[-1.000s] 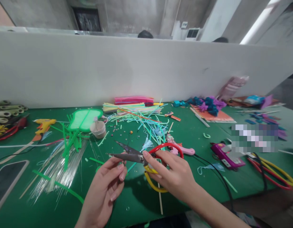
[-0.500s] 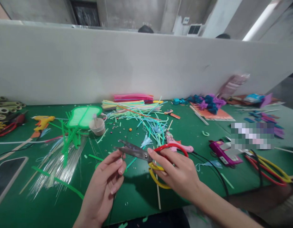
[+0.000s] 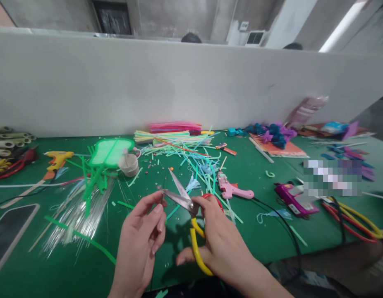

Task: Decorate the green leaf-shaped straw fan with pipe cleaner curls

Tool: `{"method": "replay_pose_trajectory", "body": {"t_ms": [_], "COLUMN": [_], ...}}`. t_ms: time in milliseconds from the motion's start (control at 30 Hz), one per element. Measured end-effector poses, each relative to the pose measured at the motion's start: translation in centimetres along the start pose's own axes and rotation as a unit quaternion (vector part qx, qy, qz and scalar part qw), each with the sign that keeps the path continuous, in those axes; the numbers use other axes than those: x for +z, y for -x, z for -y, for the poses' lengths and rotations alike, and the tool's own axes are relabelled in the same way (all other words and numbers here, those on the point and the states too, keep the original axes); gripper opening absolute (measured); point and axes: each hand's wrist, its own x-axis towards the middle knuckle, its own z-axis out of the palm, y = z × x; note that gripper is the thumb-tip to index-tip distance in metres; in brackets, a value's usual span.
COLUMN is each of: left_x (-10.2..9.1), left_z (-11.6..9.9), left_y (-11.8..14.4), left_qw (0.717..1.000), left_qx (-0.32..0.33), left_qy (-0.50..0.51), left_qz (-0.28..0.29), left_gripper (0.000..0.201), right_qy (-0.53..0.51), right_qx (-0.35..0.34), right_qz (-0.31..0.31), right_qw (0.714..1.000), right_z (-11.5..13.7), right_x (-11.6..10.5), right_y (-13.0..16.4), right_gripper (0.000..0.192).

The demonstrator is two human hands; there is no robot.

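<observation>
My left hand point(image 3: 141, 238) pinches a thin dark strand point(image 3: 162, 199) between thumb and forefinger. The strand stands up a little above the fingertips, and whatever tops it is too small to make out. In my right hand point(image 3: 221, 240) is a pair of scissors point(image 3: 181, 201) with red and yellow handles. Their blades are spread apart, pointing up and left. The lower blade's tip comes right up to the left fingertips and the strand; whether it touches is unclear. A blue tassel point(image 3: 194, 182) lies just beyond the blades.
A pink glue gun point(image 3: 238, 191) with a black cord lies right of the scissors. Left are a small cup point(image 3: 128, 164), a green pipe-cleaner piece point(image 3: 109, 153), clear strips point(image 3: 82, 219) and a phone point(image 3: 13, 236). Pipe cleaners point(image 3: 175, 128) lie along the white partition point(image 3: 179, 82).
The scissors have opened wider and turned, with their blades pointing more upward. My right hand has rotated, its thumb now down by the yellow handle. My left hand keeps its pinch, nearly in place.
</observation>
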Motion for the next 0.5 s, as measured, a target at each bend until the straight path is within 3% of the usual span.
{"method": "replay_pose_trajectory", "body": {"t_ms": [233,500], "left_x": [-0.18,-0.46], "left_z": [-0.06,0.53], "left_y": [0.03,-0.31], "left_qw": [1.000,0.997], "left_qx": [-0.017,0.052], "left_qy": [-0.008,-0.050], "left_qz": [0.017,-0.020], "left_gripper": [0.027,0.022], "right_qy": [0.034,0.067], "right_qx": [0.004,-0.013], "right_qz": [-0.009,-0.047], "right_qw": [0.999,0.997], "right_z": [0.38,0.37], "right_x": [-0.24,0.00], "right_y": [-0.11,0.18], "right_gripper": [0.100,0.094]}}
